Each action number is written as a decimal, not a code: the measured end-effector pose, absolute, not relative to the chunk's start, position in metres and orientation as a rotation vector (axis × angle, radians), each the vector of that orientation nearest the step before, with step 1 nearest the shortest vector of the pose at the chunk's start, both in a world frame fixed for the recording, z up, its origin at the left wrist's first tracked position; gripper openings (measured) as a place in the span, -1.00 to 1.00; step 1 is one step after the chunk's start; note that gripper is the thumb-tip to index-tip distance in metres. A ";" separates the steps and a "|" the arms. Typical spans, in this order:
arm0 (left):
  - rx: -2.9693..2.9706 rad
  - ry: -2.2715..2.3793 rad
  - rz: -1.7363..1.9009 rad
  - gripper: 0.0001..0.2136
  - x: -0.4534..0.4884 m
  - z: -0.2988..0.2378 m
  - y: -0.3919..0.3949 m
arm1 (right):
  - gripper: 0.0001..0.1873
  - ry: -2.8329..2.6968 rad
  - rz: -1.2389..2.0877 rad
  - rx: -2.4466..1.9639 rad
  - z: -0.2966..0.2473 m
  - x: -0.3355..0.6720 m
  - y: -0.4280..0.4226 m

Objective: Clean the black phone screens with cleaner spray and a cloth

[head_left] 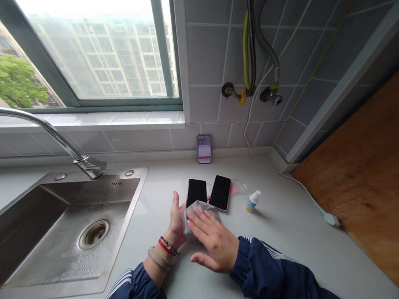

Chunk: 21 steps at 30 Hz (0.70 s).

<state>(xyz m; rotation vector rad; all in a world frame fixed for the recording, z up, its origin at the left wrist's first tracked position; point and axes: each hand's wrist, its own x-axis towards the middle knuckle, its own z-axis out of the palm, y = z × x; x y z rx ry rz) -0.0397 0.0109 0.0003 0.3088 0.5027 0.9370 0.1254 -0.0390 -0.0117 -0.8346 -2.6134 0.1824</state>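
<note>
A black-screened smartphone (196,191) rests on my left hand (177,221), which supports it from below with the thumb sticking up at its left side. A grey cloth (189,208) covers the phone's near part. My right hand (211,239) lies on the cloth, palm down, with fingers stretched out flat and the thumb apart. Just right of it, a second dark phone (220,192) lies on the counter, tilted, partly over a clear plastic piece and a pink piece (234,189). Farther right stands a small white spray bottle (253,201) with a blue and yellow label.
On the left a steel sink (143,175) is set into the white counter (276,253), under a chrome faucet (56,135). Another phone (204,149) leans upright against the tiled wall. A white cable with a plug (331,219) runs along the right, near a wooden board (366,180).
</note>
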 end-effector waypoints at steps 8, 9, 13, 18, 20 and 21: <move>0.341 0.485 0.891 -0.06 -0.043 -0.001 0.013 | -0.09 -2.670 0.190 -0.739 -0.012 0.122 -0.044; 0.352 0.477 0.881 -0.05 -0.044 -0.001 0.013 | -0.09 -2.670 0.193 -0.744 -0.011 0.121 -0.045; 0.403 0.414 0.879 -0.02 -0.045 -0.003 0.012 | -0.10 -2.682 0.211 -0.756 -0.010 0.121 -0.047; 0.385 0.337 0.850 -0.03 -0.045 0.003 0.010 | -0.07 -2.685 0.204 -0.746 -0.018 0.120 -0.044; 0.362 0.340 0.854 -0.07 -0.044 0.005 0.009 | -0.07 -2.679 0.190 -0.755 -0.020 0.120 -0.043; 0.357 0.337 0.860 -0.07 -0.043 0.006 0.009 | -0.07 -2.673 0.181 -0.760 -0.020 0.120 -0.043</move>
